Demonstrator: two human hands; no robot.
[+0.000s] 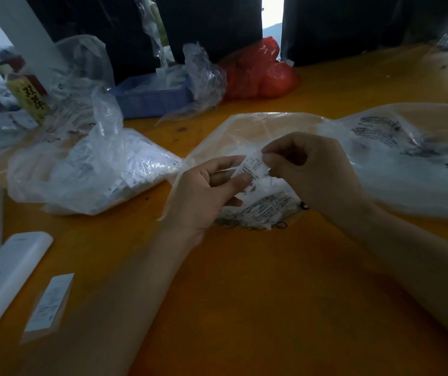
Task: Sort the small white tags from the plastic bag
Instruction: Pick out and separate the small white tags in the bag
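Hands meet above the orange wooden table [258, 294], both pinching one small white printed tag [254, 168]. Left hand [203, 191] grips the tag's lower edge between thumb and forefinger; right hand [312, 169] nips its upper right corner, remaining fingers curled in. The tag sits just above a flat clear plastic bag with black print [396, 158], which lies on the table beneath and right of the hands. Left of the tag, a second crumpled clear plastic bag [87, 172] holds a heap of what look like more white tags, though blur obscures detail. Beyond the tag: a blue plastic tray [149, 100] and a red plastic bag [260, 74], near each other. Far left of the tag, near the table's front edge, lie a white oblong device [8, 278] and a small white card [49, 305], just beside it.
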